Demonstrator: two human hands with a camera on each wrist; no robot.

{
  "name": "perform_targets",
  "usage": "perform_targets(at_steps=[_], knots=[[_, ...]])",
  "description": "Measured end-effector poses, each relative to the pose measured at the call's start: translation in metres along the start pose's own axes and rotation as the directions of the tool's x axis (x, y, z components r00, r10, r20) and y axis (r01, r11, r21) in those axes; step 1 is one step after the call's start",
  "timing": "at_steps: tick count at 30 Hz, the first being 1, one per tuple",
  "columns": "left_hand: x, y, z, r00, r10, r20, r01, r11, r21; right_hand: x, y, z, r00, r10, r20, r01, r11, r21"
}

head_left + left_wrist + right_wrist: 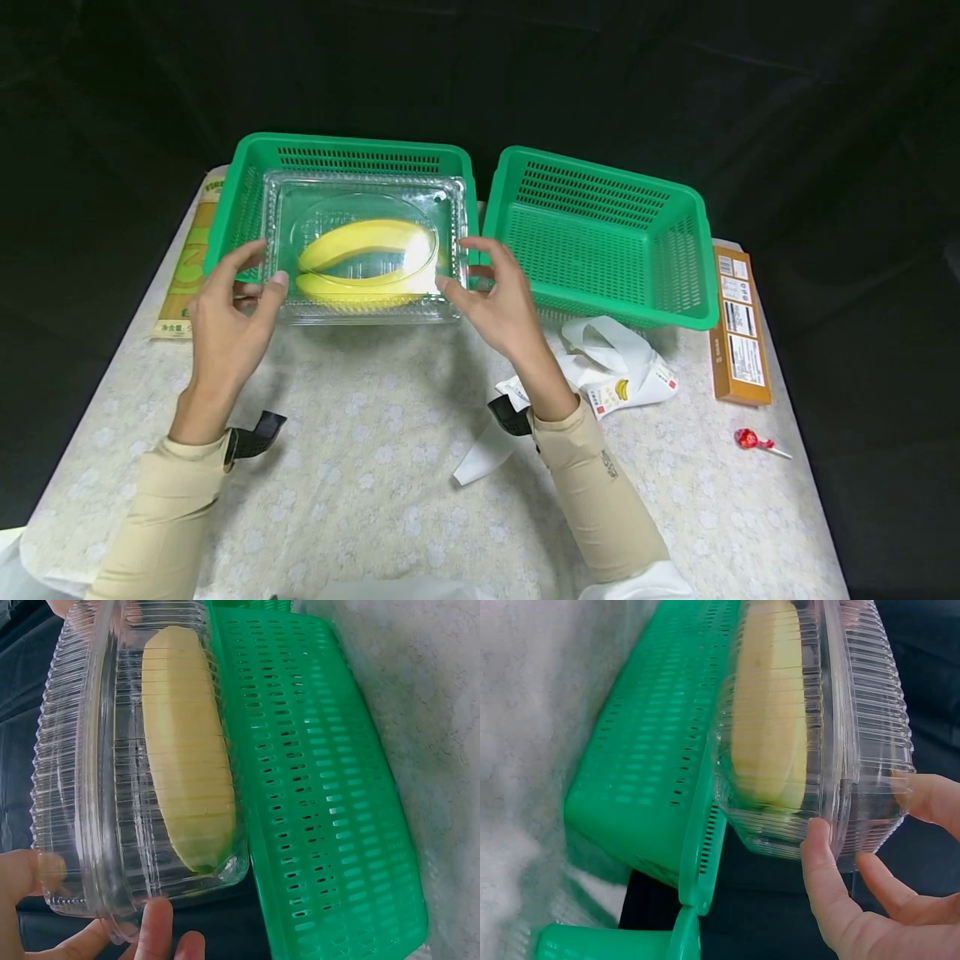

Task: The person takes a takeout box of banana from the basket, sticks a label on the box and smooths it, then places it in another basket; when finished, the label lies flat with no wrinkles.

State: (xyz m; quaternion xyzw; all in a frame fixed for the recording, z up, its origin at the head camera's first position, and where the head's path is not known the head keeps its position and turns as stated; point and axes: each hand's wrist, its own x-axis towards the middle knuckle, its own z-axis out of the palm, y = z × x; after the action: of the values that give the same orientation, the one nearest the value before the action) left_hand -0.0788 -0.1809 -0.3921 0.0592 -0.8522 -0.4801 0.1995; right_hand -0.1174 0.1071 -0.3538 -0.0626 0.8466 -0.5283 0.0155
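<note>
A clear plastic clamshell box (360, 312) with two yellow bananas (363, 242) inside is held up over the left green basket (360, 148). My left hand (232, 312) grips its left end, thumb toward the front and fingers behind. At the right end my right hand (498, 304) pinches the box the same way. In the left wrist view the lid of the clamshell box (97, 765) looks closed, with a banana (187, 750) against its wall. The right wrist view has the thumb and fingertips (819, 832) touching the box's rim and corner.
A second green basket (585, 250) stands to the right. Before it lies a crumpled white wrapper (633, 367) with a banana print. An orange-brown box (738, 333) and a red lollipop (746, 438) lie at the right. A green-yellow package (183, 275) sits left of the left basket.
</note>
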Motion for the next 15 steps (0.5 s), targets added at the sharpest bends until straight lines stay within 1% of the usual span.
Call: perform_targets(at_steps=[5, 11, 15], knots=[[-0.0004, 0.0001, 0.0006, 1.000, -0.006, -0.002, 0.006, 1.000, -0.001, -0.0010, 0.0026, 0.0006, 1.000, 0.022, 0.009, -0.022, 1.000, 0.008], [0.0007, 0.0013, 0.0002, 0.999, -0.034, 0.021, 0.034, 0.999, -0.013, -0.0033, 0.0034, -0.0006, 0.998, 0.050, 0.025, -0.050, 0.999, 0.013], [-0.0001, 0.0024, -0.0015, 0.999, -0.043, 0.024, 0.043, 0.999, -0.023, -0.0071, 0.0026, -0.0021, 0.997, 0.067, 0.038, -0.067, 0.998, 0.002]])
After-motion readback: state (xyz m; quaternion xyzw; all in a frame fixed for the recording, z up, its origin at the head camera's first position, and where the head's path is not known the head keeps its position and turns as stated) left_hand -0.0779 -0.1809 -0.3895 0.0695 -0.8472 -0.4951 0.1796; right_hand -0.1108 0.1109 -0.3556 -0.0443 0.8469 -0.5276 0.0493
